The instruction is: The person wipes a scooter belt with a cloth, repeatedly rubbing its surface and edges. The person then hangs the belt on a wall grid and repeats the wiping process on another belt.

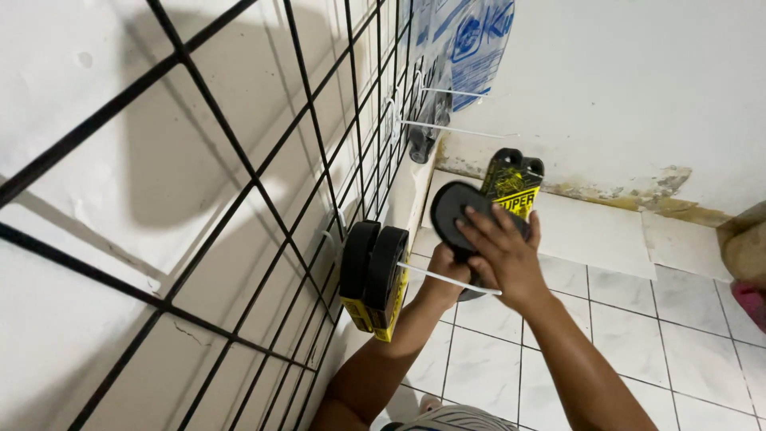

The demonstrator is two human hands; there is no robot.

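**Black disc pack held at the tip of a white hook**

The pack [479, 209], a black round disc on a yellow-and-black card, sits in the air just past the free end of a white hook [451, 281] that juts from the black wire grid [239, 160]. The right hand [504, 257] lies over the disc's lower right side, its fingers [479, 226] spread across the black face and closed on it. The left hand [448, 271] comes up from below and grips the pack's lower edge; its fingers are mostly hidden behind the pack and the right hand, but they are closed on it. The hook's tip crosses in front of both hands.

Farther back on the same hook hang two more packs [373, 271], pressed together against the grid. Higher on the grid, other white hooks [455, 130] stick out, and blue-and-white bags [471, 40] hang above. Below is a white tiled floor [638, 335], meeting a stained wall [638, 80].
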